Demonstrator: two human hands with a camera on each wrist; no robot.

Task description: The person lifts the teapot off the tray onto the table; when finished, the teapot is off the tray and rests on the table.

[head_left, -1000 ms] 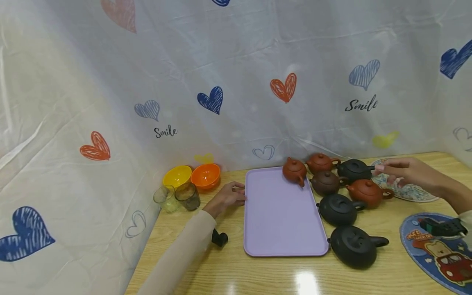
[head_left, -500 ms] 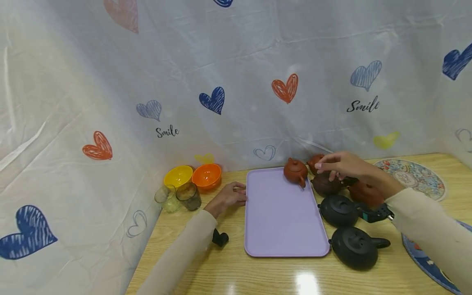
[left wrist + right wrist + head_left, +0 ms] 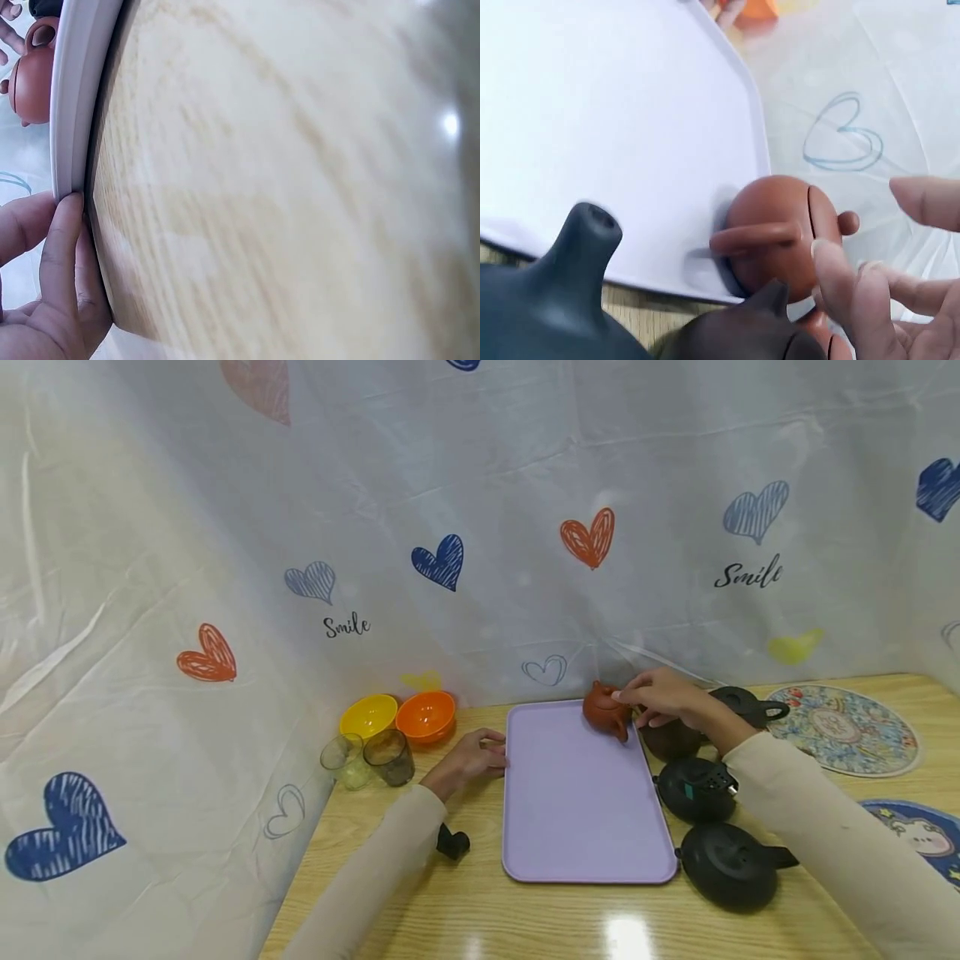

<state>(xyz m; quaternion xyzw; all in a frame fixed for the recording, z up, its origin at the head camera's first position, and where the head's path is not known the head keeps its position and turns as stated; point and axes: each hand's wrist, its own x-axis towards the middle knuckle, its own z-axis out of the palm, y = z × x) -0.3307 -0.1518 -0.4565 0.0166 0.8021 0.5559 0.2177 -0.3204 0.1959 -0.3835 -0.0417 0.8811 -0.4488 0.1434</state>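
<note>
A lilac rectangular tray (image 3: 585, 810) lies on the wooden table. At its left edge my left hand (image 3: 474, 760) pinches the rim (image 3: 71, 112) between thumb and fingertips. A small reddish-brown clay teapot (image 3: 602, 712) stands in the tray's far right corner, its handle toward me. My right hand (image 3: 663, 697) is over that corner with fingers spread, an index fingertip (image 3: 825, 259) right at the teapot's lid and the thumb apart from it. Below this hand is a dark brown teapot (image 3: 670, 742), partly covered by it.
Black teapots (image 3: 731, 868) line the tray's right side, another black teapot (image 3: 738, 702) behind the right forearm. A floral round mat (image 3: 862, 727) and a blue cartoon mat (image 3: 922, 835) lie at right. Yellow (image 3: 367, 717) and orange bowls (image 3: 425, 717) and two glasses (image 3: 390, 758) stand at back left.
My right hand has moved left from above the far right teapots to the reddish-brown teapot on the tray. The left hand stays at the tray's left rim.
</note>
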